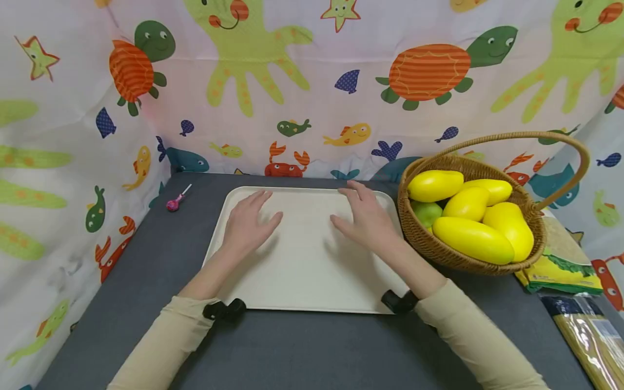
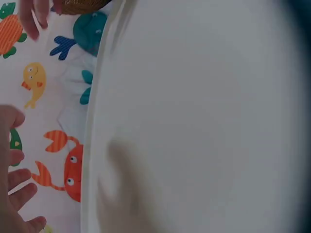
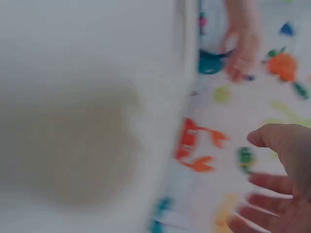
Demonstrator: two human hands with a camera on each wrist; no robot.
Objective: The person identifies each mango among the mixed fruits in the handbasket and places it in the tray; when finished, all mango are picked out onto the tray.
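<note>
Both hands hover above a cream tray [image 1: 302, 260] that lies on the dark grey table. My left hand [image 1: 247, 222] is over the tray's left part, fingers spread loosely and holding nothing. Over the right part is my right hand [image 1: 366, 216], its thumb apart from the fingers and nothing in its grasp. In the left wrist view, the left hand [image 2: 17, 184] shows at the left edge, with the tray's bare surface [image 2: 204, 116] beside it. The right wrist view has the right hand [image 3: 282, 184] at its right edge, fingers slightly bent. Shadows of the hands fall on the tray.
A wicker basket [image 1: 414, 230] of yellow mangoes [image 1: 473, 238] and a green fruit [image 1: 427, 213] stands right of the tray, its handle arching high. Beyond it lie a yellow-green packet [image 1: 565, 271] and a clear-wrapped bundle [image 1: 592, 341]. A pink lollipop [image 1: 173, 205] lies at left.
</note>
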